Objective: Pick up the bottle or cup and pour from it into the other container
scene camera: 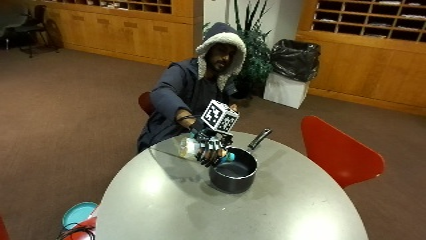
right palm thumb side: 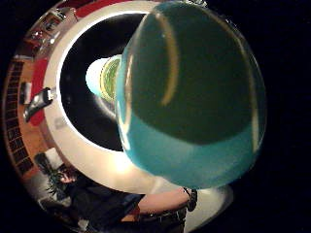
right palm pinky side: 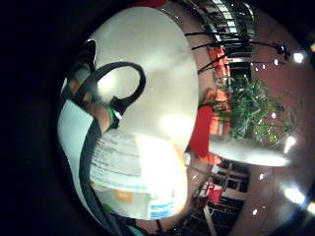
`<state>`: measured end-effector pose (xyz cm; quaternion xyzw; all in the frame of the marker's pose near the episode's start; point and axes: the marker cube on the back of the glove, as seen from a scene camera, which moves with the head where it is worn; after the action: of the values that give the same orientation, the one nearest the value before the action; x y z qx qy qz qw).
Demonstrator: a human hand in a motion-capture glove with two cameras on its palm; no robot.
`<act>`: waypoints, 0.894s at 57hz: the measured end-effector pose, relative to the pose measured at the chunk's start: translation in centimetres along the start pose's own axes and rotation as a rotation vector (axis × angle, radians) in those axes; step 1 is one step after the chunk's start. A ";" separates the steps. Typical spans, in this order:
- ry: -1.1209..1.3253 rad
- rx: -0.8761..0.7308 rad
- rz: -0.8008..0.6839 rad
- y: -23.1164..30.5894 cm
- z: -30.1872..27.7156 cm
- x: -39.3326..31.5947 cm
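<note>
**One bottle tipped over the pan**

One gloved right hand [scene camera: 212, 148] holds a clear plastic bottle with a pale printed label [scene camera: 190, 146] on its side above the round grey bench [scene camera: 200, 210]. The fingers [scene camera: 208, 156] are curled round the bottle's body and clamped on it, their tips hanging down toward the bench. The bottle's base end sticks out on the back side of the fingers, toward the person's dark hooded sleeve [scene camera: 170, 97]; its neck end, past the fingers, points at the black metal saucepan with a long black handle [scene camera: 233, 172].

The saucepan stands on the bench just below and beside the fingertips, its rim near them; whether they touch cannot be told from the outside view. Its handle [scene camera: 259, 139] runs away from the fingers toward the far bench edge.

From the thumb side of the palm, a turquoise, rounded part of the bottle [right palm thumb side: 194, 97] fills much of the view, close to the palm, and beyond it the small pale mouth of the bottle [right palm thumb side: 104, 77] lies over the saucepan's dark inside [right palm thumb side: 82, 107]. No stream of liquid can be made out. From the little-finger side, the bottle's white label with fine print [right palm pinky side: 120, 160] sits right against the palm, with the pale bench top [right palm pinky side: 157, 73] behind it.

Well apart from the fingers, a red moulded chair [scene camera: 336, 150] stands at the bench's far side, and a teal round lid or dish [scene camera: 78, 214] lies by the near edge.
</note>
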<state>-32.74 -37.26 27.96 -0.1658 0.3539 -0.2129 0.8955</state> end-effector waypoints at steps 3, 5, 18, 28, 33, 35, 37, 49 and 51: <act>0.007 0.002 0.002 -0.1 0.0 -0.2; 0.007 0.002 0.001 -0.2 -0.1 -0.3; 0.012 0.011 -0.002 0.2 -0.3 -0.4; -0.110 0.059 0.015 1.2 -1.2 1.1; -0.240 0.105 0.032 2.0 -1.6 2.1; -0.323 0.122 0.028 2.6 -1.7 2.4; -0.409 0.141 0.024 3.1 -1.8 2.8; -0.954 0.253 -0.021 6.5 -1.5 4.2; -1.052 0.277 -0.029 7.0 -1.2 4.3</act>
<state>-28.87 -33.57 21.54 -0.1351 -0.1758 -0.1581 0.9622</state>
